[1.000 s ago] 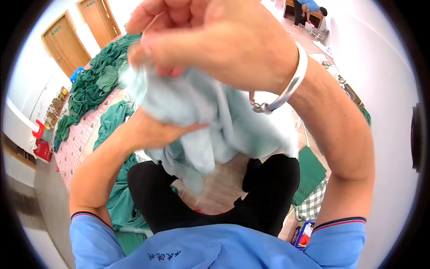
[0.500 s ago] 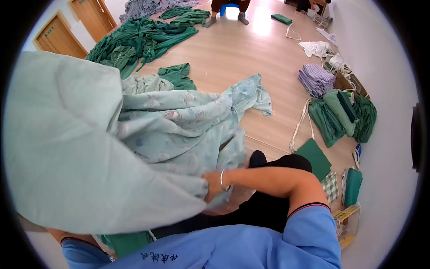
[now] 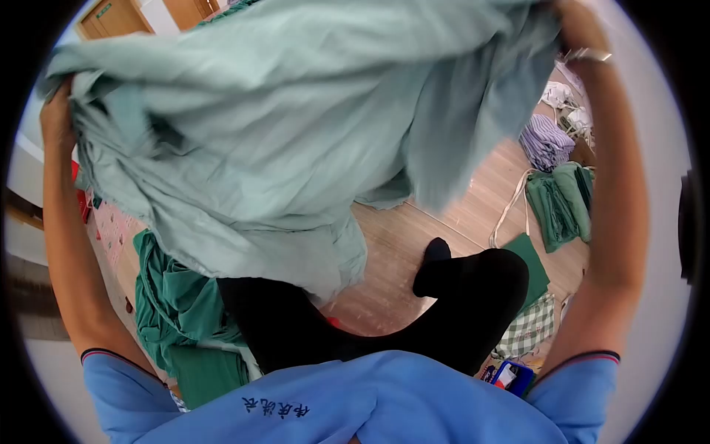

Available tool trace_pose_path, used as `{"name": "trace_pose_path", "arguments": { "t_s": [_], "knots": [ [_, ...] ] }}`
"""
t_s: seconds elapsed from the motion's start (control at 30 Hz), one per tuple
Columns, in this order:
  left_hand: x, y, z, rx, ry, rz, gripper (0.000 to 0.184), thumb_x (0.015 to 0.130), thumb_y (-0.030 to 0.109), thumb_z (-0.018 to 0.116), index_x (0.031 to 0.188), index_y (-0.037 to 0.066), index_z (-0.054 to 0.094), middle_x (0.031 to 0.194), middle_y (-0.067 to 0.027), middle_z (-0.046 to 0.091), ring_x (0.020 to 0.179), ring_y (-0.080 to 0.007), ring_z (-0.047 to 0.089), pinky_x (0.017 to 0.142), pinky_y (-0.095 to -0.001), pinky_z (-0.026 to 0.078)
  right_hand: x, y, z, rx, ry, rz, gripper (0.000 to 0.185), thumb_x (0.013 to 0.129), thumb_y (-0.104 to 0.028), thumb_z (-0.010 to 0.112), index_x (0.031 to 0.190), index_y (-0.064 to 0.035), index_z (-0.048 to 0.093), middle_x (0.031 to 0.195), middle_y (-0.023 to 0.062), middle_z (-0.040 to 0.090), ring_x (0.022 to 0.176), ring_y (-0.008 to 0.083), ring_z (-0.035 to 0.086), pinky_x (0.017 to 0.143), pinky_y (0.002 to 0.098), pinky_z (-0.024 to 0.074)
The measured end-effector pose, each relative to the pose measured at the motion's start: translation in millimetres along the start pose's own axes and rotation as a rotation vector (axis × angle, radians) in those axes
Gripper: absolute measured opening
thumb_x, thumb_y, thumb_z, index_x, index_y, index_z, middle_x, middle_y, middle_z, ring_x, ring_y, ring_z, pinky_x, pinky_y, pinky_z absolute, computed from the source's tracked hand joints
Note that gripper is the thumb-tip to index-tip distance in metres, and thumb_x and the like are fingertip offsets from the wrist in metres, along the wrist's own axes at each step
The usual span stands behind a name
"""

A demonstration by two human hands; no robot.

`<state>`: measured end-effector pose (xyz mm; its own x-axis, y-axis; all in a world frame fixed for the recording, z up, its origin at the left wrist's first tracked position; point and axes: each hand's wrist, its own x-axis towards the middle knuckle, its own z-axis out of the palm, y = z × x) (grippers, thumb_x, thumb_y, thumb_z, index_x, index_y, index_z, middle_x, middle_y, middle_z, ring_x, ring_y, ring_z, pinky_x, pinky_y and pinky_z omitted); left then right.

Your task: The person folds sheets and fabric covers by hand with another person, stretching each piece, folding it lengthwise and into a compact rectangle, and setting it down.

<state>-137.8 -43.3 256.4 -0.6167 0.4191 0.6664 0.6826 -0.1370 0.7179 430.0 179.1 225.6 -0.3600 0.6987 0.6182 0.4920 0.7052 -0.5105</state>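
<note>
A large pale green sheet [image 3: 281, 126] hangs spread out in front of me, lifted off the floor and creased, its right side smeared by motion. At the far left, my left hand [image 3: 58, 118] grips its upper corner with closed fingers. High at the right, my right hand [image 3: 580, 28] is closed on the opposite upper edge, with a bracelet at the wrist. The sheet's lower edge falls over my lap near my black trousers [image 3: 288, 318].
Dark green cloth [image 3: 181, 303] lies heaped beside my left leg. To the right are folded green bundles [image 3: 555, 211], a striped purple bundle [image 3: 546, 142], a flat green piece [image 3: 525, 270], a checked cloth [image 3: 526, 325] and a blue container [image 3: 514, 376]. A wall runs along the right.
Both hands have risen and spread wide, the right going up and to the right. The sheet has been lifted and stretched between them, and the printed side no longer shows.
</note>
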Motion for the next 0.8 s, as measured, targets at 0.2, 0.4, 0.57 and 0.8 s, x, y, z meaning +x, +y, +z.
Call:
{"name": "trace_pose_path", "arguments": {
  "t_s": [0.2,0.4,0.57,0.8],
  "knots": [
    [-15.4,15.4,18.4,-0.068,-0.016,-0.050,0.056,0.073,0.037,0.068,0.111,-0.003,0.056,0.108,-0.0100,0.058,0.095,-0.0194,0.054,0.082,-0.0284,0.041,0.4,-85.3,-50.1,0.468,0.496,-0.214,0.018,0.084,-0.009,0.049,0.093,0.0050,0.057,0.083,0.0131,0.059,0.071,0.0198,0.057,0.069,0.0286,0.0494],
    [-40.5,6.3,10.2,-0.010,-0.103,-0.057,0.049,0.077,0.034,0.064,0.111,-0.001,0.056,0.108,-0.0087,0.057,0.095,-0.0174,0.054,0.082,-0.0283,0.042,-27.3,4.6,-126.7,0.554,0.470,0.272,0.030,0.089,-0.022,0.044,0.105,-0.0004,0.057,0.100,0.0098,0.060,0.089,0.0166,0.058,0.077,0.0303,0.0484],
    [-50.8,-55.0,0.3,0.219,-0.296,-0.256,0.033,0.074,0.016,0.050,0.099,-0.004,0.058,0.094,-0.0086,0.061,0.083,-0.0172,0.056,0.077,-0.0285,0.043,-154.3,-25.2,-41.8,-0.238,-0.688,0.572,0.045,0.065,-0.021,0.073,0.100,0.0001,0.053,0.090,0.0094,0.057,0.078,0.0187,0.056,0.070,0.0293,0.0473],
    [-79.8,-103.2,54.2,0.466,-0.926,-0.119,0.045,0.083,0.022,0.046,0.122,0.001,0.045,0.121,-0.0128,0.049,0.112,-0.0206,0.045,0.095,-0.0315,0.033,-187.6,3.1,49.7,0.674,-1.702,0.584,0.035,0.069,-0.028,0.068,0.083,0.0037,0.060,0.069,0.0131,0.063,0.063,0.0267,0.058,0.063,0.0358,0.0449]
  ]
}}
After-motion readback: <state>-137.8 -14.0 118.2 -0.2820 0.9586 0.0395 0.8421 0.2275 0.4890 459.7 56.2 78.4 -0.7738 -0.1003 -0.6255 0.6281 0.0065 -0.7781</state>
